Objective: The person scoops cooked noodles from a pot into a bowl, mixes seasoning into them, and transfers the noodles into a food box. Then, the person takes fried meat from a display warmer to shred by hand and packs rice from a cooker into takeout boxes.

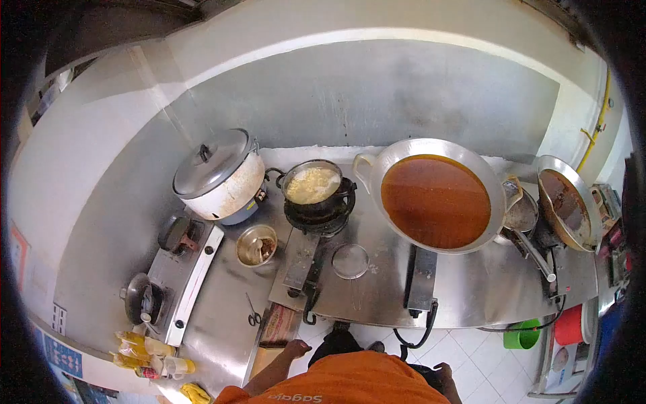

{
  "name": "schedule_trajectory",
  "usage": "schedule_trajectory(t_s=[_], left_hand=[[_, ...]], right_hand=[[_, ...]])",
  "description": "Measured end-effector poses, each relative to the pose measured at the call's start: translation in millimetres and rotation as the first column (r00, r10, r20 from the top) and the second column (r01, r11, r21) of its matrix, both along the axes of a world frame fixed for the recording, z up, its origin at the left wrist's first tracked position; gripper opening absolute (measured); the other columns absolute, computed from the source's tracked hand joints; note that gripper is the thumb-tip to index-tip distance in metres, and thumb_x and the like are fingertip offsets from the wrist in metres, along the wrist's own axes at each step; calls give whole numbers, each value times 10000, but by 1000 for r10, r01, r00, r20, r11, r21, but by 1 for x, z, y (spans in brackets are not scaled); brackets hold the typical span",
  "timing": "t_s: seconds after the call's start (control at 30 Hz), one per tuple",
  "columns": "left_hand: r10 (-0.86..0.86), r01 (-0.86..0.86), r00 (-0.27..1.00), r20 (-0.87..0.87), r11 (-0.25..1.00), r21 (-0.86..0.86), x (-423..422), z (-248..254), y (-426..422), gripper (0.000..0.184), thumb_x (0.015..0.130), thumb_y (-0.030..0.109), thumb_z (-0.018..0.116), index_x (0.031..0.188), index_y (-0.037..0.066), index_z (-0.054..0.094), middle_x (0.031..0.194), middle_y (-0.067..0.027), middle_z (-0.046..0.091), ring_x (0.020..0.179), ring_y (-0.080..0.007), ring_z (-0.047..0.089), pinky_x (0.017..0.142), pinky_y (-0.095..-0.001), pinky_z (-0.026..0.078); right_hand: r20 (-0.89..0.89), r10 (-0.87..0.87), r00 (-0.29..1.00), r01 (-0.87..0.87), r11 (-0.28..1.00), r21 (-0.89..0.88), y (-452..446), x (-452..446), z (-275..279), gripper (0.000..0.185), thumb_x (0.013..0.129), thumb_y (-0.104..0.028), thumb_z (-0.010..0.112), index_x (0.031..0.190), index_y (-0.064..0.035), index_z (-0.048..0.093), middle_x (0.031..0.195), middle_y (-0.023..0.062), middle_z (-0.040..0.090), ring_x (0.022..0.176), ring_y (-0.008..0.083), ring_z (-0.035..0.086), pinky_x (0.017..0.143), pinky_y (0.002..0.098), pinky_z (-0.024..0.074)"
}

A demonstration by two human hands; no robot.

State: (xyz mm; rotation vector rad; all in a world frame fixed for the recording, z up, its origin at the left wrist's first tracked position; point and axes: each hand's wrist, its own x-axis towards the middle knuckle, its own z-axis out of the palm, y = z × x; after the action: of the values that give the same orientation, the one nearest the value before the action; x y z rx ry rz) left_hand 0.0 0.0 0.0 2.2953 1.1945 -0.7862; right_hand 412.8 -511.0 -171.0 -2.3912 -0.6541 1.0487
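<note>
My left hand [296, 349] hangs low at the counter's front edge, beside a cardboard box [279, 326], its fingers curled in with nothing visible in them. On the other side of my orange shirt, my right hand [444, 374] is down by my hip, fingers loosely curled and no object showing. A pair of scissors [254, 318] lies on the steel counter left of my left hand. Farther back, a pot [312, 183] of bubbling pale-yellow food sits on a black burner. A large wok [436, 195] holds reddish-brown liquid. Between them and me lies a round wire strainer [350, 261].
A lidded rice cooker [225, 182] and a steel bowl [256, 246] stand left of the pot. A two-burner stove [195, 276] and bottles [141, 347] are farther left. At right are a handled pan [521, 215] and another wok [568, 202]; below, a green basket [521, 334].
</note>
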Motion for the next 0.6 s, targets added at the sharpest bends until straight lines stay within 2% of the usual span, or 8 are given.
schedule_trajectory(t_s=[0.03, 0.07, 0.1, 0.13, 0.17, 0.3, 0.37, 0.6], left_hand=[[-10, 11, 998, 59, 1000, -12, -1, 1, 0, 475, 844, 620, 639, 1004, 188, 759, 1185, -119, 684, 1135, -291, 624, 976, -434, 491], [-20, 23, 993, 116, 999, -24, -2, 2, -1, 473, 848, 617, 637, 991, 182, 757, 1132, -123, 702, 1087, -318, 645, 957, -452, 501], [-24, 26, 993, 112, 1000, -13, -1, 8, 7, 473, 848, 617, 637, 991, 182, 757, 1132, -123, 702, 1087, -318, 645, 957, -452, 501], [97, -91, 989, 108, 994, -60, 6, 8, 8, 467, 852, 609, 637, 993, 179, 755, 1120, -128, 704, 1077, -325, 648, 953, -453, 502], [219, -209, 971, 92, 972, -106, 6, 10, 6, 461, 856, 601, 637, 994, 177, 753, 1108, -133, 706, 1067, -332, 650, 949, -455, 503], [217, -210, 973, 74, 974, -88, 7, 2, 9, 463, 855, 598, 639, 1004, 175, 752, 1112, -139, 705, 1065, -321, 654, 947, -440, 505], [-27, 23, 982, 184, 999, 24, 1, -4, 10, 486, 848, 614, 643, 998, 164, 750, 1096, -152, 705, 1044, -324, 659, 939, -434, 506], [207, -186, 968, 145, 971, -148, 16, 17, 2, 492, 842, 616, 649, 980, 154, 744, 1042, -158, 707, 1017, -348, 654, 935, -440, 502]], right_hand=[[-416, -246, 876, 322, 939, 122, -7, 6, -17, 281, 685, -200, 771, 954, -151, 706, 688, 74, 661, 659, 252, 665, 789, 413, 529], [-770, -347, 536, 628, 773, 90, -9, 6, -26, 302, 546, -94, 777, 829, -167, 699, 564, 23, 591, 576, 190, 626, 842, 358, 483], [-776, -340, 532, 630, 770, 95, 4, 2, -29, 302, 546, -94, 777, 829, -167, 699, 564, 23, 591, 576, 190, 626, 842, 358, 483], [-354, -290, 889, 363, 917, 162, 8, 2, -31, 326, 508, -82, 759, 814, -175, 698, 551, 22, 568, 588, 187, 607, 819, 352, 475], [148, -84, 985, 75, 995, 64, 9, -2, -31, 351, 470, -70, 742, 799, -183, 696, 538, 20, 546, 600, 184, 588, 795, 345, 467], [219, -65, 974, 61, 998, 26, 4, -3, -39, 311, 457, -88, 729, 746, -198, 701, 682, 26, 621, 750, 199, 606, 797, 326, 462], [149, -111, 983, 102, 992, 69, -2, -7, -38, 311, 452, -98, 744, 748, -188, 717, 730, 39, 657, 724, 222, 630, 790, 347, 480], [126, 38, 991, -28, 997, -76, -6, -5, -43, 314, 515, -253, 846, 809, -196, 753, 886, 55, 722, 865, 212, 691, 818, 311, 524]])
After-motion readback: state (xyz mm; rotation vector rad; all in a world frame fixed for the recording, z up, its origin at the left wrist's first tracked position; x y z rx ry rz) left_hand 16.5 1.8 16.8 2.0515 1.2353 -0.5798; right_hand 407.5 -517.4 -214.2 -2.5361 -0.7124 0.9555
